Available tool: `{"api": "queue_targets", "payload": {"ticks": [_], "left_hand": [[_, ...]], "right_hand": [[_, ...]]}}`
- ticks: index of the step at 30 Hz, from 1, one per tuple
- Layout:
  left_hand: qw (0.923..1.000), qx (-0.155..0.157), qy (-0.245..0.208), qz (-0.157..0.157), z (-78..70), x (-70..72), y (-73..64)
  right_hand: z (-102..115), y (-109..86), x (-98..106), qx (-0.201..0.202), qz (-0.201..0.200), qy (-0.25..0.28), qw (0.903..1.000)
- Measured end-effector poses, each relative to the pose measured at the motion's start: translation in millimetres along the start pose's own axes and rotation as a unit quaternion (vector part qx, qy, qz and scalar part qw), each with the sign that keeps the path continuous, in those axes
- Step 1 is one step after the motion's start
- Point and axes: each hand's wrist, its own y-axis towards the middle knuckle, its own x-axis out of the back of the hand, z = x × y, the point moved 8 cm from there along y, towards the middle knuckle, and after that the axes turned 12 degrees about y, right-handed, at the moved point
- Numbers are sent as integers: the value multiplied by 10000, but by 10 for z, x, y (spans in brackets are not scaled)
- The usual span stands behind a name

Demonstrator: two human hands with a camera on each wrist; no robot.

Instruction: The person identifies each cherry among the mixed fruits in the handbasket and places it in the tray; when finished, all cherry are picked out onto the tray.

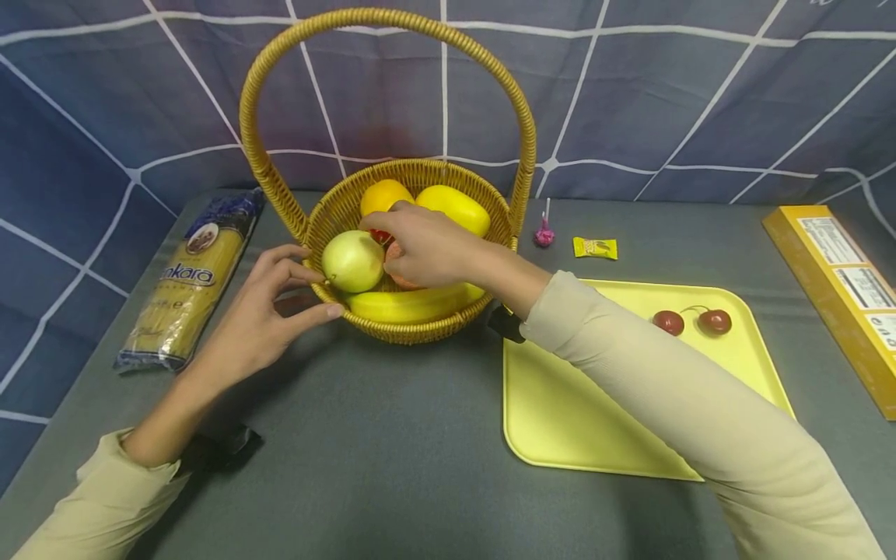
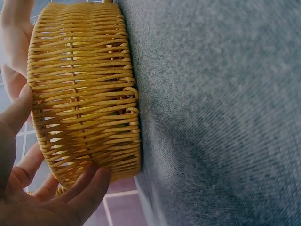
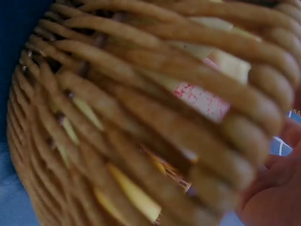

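Note:
A woven wicker basket (image 1: 413, 333) with a tall hooped handle holds fruit. Along its left rim, my left hand (image 1: 262, 311) grips the basket, thumb at the front and fingers round the side; the left wrist view shows them against the weave. My right hand (image 1: 434, 245) reaches down inside, fingers bent over a reddish round fruit (image 1: 397, 266) and a small shiny red fruit (image 1: 380, 236); I cannot tell whether it holds either. Around it lie a pale green apple (image 1: 353, 261), an orange (image 1: 386, 196), a yellow oval fruit (image 1: 455, 208) and a banana (image 1: 413, 306).
A yellow tray (image 1: 581, 420) with two joined cherries (image 1: 691, 322) lies under my right forearm. Behind it are a lollipop (image 1: 544, 233) and a yellow wrapped candy (image 1: 595, 248). A pasta packet (image 1: 189, 284) lies left, an orange-yellow box (image 1: 840, 288) far right.

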Motion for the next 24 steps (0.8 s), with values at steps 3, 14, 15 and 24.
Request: {"api": "queue_targets", "payload": {"ticks": [3,14,15,24], "left_hand": [[10000,17,7,16,-10,-6,2],[10000,22,38,-11,-19,7,-4],[10000,2,27,-5,-23,9,-5],[9999,-72,101,1,-15,2,-4]], "right_hand": [[-17,22,-26,-241,104,-47,9996],[-39,135,-31,-443,7,-556,9975],[-40,135,-23,-413,-46,-568,9975],[-58,133,32,-133,-424,-328,9985]]}}
